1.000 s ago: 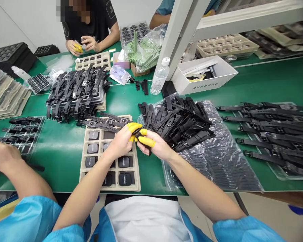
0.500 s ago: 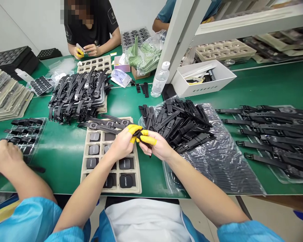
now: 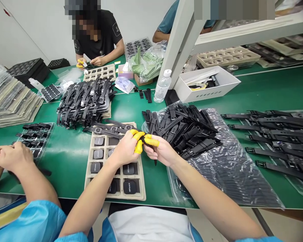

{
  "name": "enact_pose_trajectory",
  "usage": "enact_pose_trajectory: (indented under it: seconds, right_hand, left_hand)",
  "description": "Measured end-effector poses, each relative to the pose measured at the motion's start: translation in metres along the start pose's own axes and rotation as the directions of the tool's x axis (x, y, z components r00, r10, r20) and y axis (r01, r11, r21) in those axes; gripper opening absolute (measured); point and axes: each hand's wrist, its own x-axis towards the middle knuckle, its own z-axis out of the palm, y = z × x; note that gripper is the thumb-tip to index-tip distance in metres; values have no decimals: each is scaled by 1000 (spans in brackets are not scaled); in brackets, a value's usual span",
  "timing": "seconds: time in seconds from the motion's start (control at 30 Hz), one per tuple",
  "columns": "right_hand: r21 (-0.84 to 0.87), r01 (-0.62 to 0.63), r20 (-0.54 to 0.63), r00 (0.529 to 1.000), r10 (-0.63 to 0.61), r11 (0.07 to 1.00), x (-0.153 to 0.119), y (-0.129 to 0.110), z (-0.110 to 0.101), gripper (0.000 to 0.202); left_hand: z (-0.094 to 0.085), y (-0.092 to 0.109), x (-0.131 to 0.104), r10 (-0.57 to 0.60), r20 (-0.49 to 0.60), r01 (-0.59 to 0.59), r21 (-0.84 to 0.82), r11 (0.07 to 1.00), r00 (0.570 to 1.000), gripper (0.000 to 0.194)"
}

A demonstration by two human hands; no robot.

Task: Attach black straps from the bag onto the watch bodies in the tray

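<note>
In the head view, a black strap (image 3: 143,139) is pinched between the yellow-covered fingertips (image 3: 152,142) of the left hand (image 3: 127,146) and right hand (image 3: 164,151), seemingly for steadiness; a tray (image 3: 140,181) of watches (image 3: 129,187) is set at eight o'clock and a strap pile (image 3: 183,129) at three, probably for short reaches

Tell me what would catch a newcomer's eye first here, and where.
Probably the bright yellow finger covers near the centre, where the left hand and right hand hold a black piece. Next, the messy heap of black straps just past the right hand. Farther back, the pale green strips stand out, left of the bottle.
</note>
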Motion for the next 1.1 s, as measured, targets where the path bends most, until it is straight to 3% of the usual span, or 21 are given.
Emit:
enact_pose_trajectory:
  seconds: [0.1,0.2,0.37,0.47,0.53,0.63,0.73,0.83,0.87,0.9,0.93,0.97,1.03,1.1]
  right_hand:
    - [-14,-19,-11,1000,18,1000,1,2,-1,44]
    - [-37,-30,-12,999,29,999,1,2,0,46]
    - [-69,39,-11,999,-40,997,0,2,2,43]
    - [-125,140,-14,990,-143,982,0,4,1,44]
    - [-141,118,18,993,-117,983,0,4,1,45]
    - [-127,-32,76,996,42,991,-1,2,1,47]
    - [-177,-122,102,985,141,977,-3,-1,0,43]
    - [-265,-108,94,986,137,958,-3,-3,0,40]
    - [-281,-79,79,991,105,956,-3,-2,1,40]
    - [-288,-41,60,996,61,957,-3,-2,1,41]
    - [-287,5,42,999,8,958,-2,-1,1,42]
    - [-279,55,28,998,-49,959,-2,0,2,43]
    - [-254,132,29,991,-129,958,-1,2,2,44]
    - [-233,162,55,987,-154,959,0,5,3,41]
  left_hand:
    - [1,1,0,-31,75,21,124,992,997,44]
    - [-1,1,-1,-33,75,24,115,993,997,40]
    - [-7,0,1,-45,-6,44,-116,992,999,39]
    - [-4,1,2,-138,-117,102,-272,957,984,25]
    - [0,3,4,-223,-190,124,-426,896,956,19]
    - [2,5,8,-438,-250,156,-693,704,864,31]
    - [-10,-2,12,-648,-327,116,-832,543,688,42]
    - [-28,-14,13,-745,-470,30,-837,547,474,47]
    - [-32,-17,13,-754,-501,23,-826,563,425,47]
    - [-33,-19,13,-756,-507,38,-820,572,414,47]
    - [-32,-19,13,-751,-482,77,-817,571,451,45]
    - [-28,-16,12,-735,-426,137,-811,569,527,42]
    - [-15,-8,11,-637,-262,269,-743,612,725,34]
    - [-1,0,9,-455,-154,292,-581,759,877,36]
